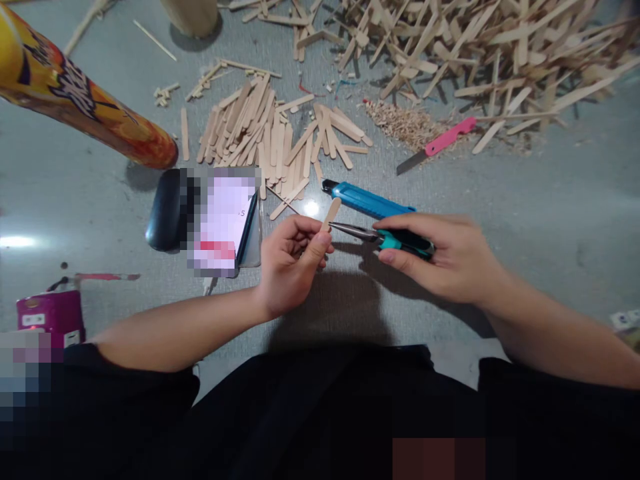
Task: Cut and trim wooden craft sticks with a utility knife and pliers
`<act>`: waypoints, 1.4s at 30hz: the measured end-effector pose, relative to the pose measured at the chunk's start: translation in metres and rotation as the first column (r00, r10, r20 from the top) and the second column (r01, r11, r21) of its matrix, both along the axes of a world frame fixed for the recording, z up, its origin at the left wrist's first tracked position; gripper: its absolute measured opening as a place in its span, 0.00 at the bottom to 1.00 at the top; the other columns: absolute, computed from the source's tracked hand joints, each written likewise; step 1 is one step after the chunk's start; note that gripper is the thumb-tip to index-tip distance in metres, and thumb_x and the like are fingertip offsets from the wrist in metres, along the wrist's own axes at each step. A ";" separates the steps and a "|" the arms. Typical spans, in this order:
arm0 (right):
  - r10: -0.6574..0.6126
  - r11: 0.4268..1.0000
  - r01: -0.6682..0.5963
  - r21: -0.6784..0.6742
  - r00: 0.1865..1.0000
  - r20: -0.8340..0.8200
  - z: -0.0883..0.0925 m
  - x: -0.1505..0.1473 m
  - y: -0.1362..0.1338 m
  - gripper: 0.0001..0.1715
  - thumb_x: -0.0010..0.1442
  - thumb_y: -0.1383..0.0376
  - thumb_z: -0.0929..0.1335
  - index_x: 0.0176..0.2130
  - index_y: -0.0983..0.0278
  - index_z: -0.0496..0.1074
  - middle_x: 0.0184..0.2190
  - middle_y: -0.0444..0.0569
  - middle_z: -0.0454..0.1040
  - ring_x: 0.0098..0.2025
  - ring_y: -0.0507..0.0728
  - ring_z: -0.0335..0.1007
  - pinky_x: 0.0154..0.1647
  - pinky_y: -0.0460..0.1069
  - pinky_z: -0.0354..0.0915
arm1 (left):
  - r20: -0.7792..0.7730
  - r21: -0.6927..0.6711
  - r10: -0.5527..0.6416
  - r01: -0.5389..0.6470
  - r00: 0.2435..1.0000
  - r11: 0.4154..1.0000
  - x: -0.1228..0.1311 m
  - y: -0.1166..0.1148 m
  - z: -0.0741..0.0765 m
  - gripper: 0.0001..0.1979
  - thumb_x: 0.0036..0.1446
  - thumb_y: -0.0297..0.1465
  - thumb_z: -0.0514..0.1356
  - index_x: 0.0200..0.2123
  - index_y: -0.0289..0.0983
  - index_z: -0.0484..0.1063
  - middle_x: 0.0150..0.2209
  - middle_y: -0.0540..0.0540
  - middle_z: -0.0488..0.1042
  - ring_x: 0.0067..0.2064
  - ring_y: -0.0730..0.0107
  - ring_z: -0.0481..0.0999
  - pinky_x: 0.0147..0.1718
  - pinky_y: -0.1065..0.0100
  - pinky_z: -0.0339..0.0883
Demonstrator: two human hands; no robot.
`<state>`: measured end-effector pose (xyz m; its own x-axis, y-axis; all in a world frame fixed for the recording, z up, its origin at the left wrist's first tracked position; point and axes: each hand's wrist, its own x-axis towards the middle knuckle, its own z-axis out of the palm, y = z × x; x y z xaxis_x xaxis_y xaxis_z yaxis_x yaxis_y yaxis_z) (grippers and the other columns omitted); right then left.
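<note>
Between the thumb and fingers of my left hand (pixel 297 263) is a wooden craft stick (pixel 331 212), tilted with its rounded end pointing up. My right hand (pixel 445 260) is closed around the handles of needle-nose pliers (pixel 357 231) with teal and black grips. The tip of the pliers' jaws meets the stick just above my left thumb; I cannot tell whether the jaws clamp it. Just beyond the pliers lies a blue utility knife (pixel 373 200), its near end close to my right fingers.
Behind my hands lies a pile of short craft sticks (pixel 240 120), with a larger heap (pixel 480 47) farther right. A pink-handled knife (pixel 450 137) rests by wood shavings (pixel 405 125). Leftward are a phone (pixel 225 220), a dark case (pixel 165 210), a yellow can (pixel 95 93) and a purple box (pixel 53 313).
</note>
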<state>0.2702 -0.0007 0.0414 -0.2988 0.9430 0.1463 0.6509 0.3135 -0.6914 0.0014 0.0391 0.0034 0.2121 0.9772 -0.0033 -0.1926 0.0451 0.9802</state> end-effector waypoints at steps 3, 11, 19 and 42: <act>-0.005 1.000 0.005 -0.008 1.000 -0.011 0.000 -0.001 0.000 0.15 0.76 0.55 0.78 0.58 0.56 0.86 0.48 0.50 0.92 0.42 0.64 0.91 0.50 0.58 0.82 | -0.002 0.043 0.004 -0.004 1.000 0.999 0.000 -0.001 -0.001 0.17 0.72 0.43 0.77 0.40 0.38 0.80 0.28 0.50 0.83 0.24 0.78 0.80 0.23 0.80 0.76; -0.033 0.992 0.028 -0.126 0.998 -0.044 0.003 -0.001 0.002 0.16 0.74 0.52 0.78 0.57 0.54 0.87 0.44 0.49 0.91 0.39 0.63 0.89 0.48 0.59 0.81 | -0.046 0.157 0.029 -0.021 0.999 0.987 -0.002 -0.002 -0.001 0.10 0.74 0.36 0.75 0.43 0.37 0.81 0.30 0.50 0.84 0.26 0.79 0.82 0.25 0.82 0.77; 0.027 0.994 -0.021 -0.103 0.998 0.053 0.001 -0.004 0.005 0.18 0.77 0.51 0.74 0.56 0.59 0.85 0.47 0.54 0.91 0.45 0.68 0.90 0.47 0.61 0.79 | -0.066 0.121 0.055 -0.046 0.996 0.992 -0.002 -0.003 -0.004 0.13 0.72 0.40 0.76 0.42 0.38 0.82 0.29 0.49 0.85 0.25 0.78 0.82 0.23 0.81 0.76; -0.165 0.509 -0.447 -0.736 0.788 -0.593 -0.001 -0.003 0.016 0.33 0.76 0.37 0.74 0.39 0.64 0.80 0.26 0.42 0.69 0.23 0.49 0.56 0.21 0.47 0.50 | 0.184 -0.058 -0.119 0.132 0.976 0.990 -0.002 0.002 -0.002 0.22 0.67 0.45 0.81 0.37 0.38 0.77 0.27 0.51 0.82 0.22 0.78 0.80 0.23 0.79 0.78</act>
